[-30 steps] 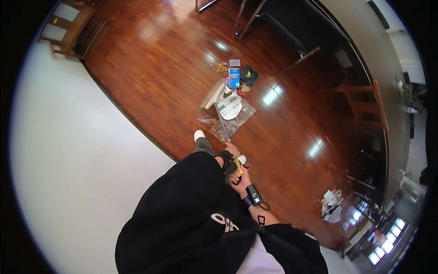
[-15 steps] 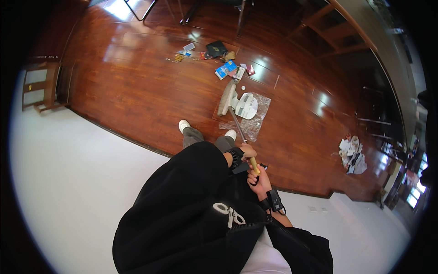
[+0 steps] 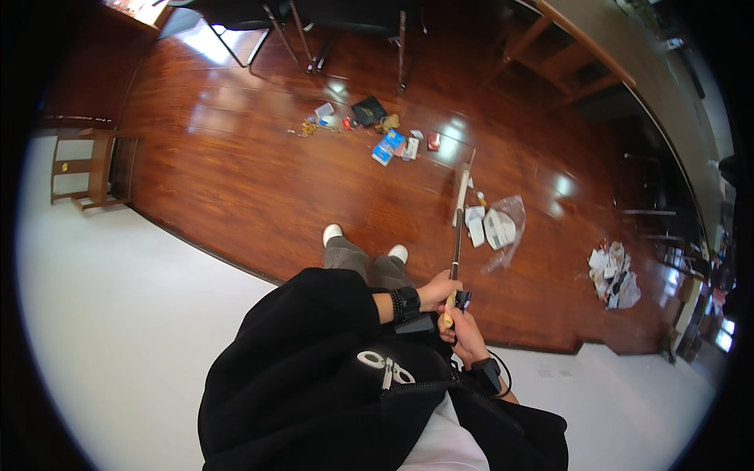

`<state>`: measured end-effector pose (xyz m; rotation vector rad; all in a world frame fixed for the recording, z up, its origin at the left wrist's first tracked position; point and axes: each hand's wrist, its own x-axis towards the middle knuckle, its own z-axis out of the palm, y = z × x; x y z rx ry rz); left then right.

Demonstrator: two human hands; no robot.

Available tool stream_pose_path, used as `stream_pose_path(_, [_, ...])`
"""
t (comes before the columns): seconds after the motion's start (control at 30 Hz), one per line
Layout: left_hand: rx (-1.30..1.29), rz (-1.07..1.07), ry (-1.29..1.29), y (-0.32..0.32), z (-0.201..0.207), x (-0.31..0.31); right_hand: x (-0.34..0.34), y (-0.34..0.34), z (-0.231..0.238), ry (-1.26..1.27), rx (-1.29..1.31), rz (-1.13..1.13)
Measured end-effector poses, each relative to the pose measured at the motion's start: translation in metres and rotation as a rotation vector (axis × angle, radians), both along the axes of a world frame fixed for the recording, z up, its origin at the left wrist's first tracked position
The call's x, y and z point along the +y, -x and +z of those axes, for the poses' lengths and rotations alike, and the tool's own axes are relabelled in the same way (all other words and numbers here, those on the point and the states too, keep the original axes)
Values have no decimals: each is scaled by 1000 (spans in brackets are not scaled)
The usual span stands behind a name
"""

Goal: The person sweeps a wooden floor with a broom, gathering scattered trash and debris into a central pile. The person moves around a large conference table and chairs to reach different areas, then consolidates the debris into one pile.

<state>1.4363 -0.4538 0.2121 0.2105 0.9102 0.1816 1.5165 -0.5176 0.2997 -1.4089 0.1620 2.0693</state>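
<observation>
Together, left hand (image 3: 437,291) and right hand (image 3: 466,334) clasp a broom (image 3: 458,235), hasty strokes risking plastic film (image 3: 519,216) skidding toward the floor's (image 3: 259,165) edge.

Glare whitens the glossy floor (image 3: 236,177) at upper left, smaller bright spots sit right of centre, windows (image 3: 726,336) glow at lower right, upper right is dim, and bent fisheye edges fall to black

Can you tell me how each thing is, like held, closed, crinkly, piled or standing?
Long-handled broom with yellow grip: held
Bare left hand: closed around the broom
Bare right hand: closed around the grip
Blue rectangular packet: lying flat
Clear plastic sheet: crinkled, spread out
White-and-grey heap: loosely piled
Black metal-legged chairs: standing
</observation>
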Motion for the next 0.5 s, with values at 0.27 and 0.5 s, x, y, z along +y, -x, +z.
stream_pose_path(0.27, [311, 344, -181, 98, 28, 95, 114, 66, -8, -105, 268, 270])
stream_pose_path(0.5, [735, 568, -304, 183, -20, 150, 194, 162, -76, 7, 230, 435])
